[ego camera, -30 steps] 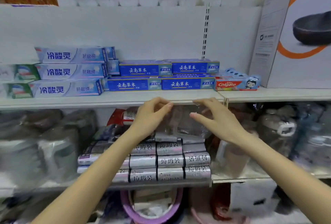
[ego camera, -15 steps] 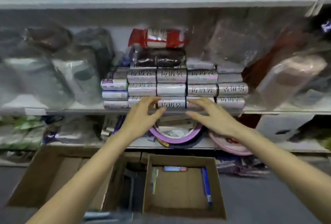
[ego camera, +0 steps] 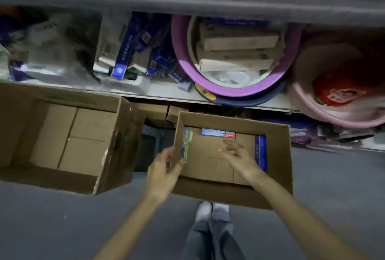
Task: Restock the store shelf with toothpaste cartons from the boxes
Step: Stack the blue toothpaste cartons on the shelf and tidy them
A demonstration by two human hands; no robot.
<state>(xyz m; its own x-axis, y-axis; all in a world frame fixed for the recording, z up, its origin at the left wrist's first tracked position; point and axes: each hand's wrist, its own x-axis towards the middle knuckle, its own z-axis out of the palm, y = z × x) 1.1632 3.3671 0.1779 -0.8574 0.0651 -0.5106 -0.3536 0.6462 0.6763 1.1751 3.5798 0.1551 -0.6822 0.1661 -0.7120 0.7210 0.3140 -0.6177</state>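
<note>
Toothpaste cartons (ego camera: 218, 133) sit in the small cardboard box (ego camera: 229, 194). The left hand (ego camera: 162, 173) straddles its left wall, grip unclear, beside a green carton (ego camera: 186, 145). A light-blue carton (ego camera: 218, 133) lies at the far wall, the right hand (ego camera: 239, 156) hovers with fingers spread, and a dark-blue carton (ego camera: 260, 151) stands at the right.

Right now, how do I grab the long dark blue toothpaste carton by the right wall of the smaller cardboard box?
From above, with the right hand: pinch the long dark blue toothpaste carton mid-length across its narrow top edge. It stands on edge against the wall of the brown cardboard box, so probably only its top is free.
</note>
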